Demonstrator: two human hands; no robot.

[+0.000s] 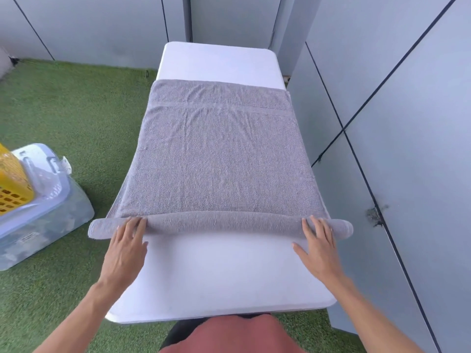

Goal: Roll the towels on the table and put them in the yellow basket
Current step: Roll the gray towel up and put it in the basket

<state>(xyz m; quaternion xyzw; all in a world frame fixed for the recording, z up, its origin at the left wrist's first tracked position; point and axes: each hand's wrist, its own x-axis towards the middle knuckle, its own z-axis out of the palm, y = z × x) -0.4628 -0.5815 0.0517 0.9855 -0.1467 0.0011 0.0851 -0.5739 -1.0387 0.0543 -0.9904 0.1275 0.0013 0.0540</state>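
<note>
step: we judge the rolling only begun | grey towel (219, 159) flat on the white counter (219, 271), its rolled near edge (221, 222) lying crosswise, unrolled length stretching away from us | left hand (127, 247) and right hand (318, 244) spread, fingers pressing the roll's ends, equally near | yellow basket (11, 182) to our left, on a clear bin (48, 215)

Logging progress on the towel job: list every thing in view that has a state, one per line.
Towel: near end rolled, the rest flat on the table.
Left hand: fingers straight, pressing the roll.
Right hand: fingers straight, pressing the roll.
Yellow basket: on a clear bin; contents not visible.
</note>
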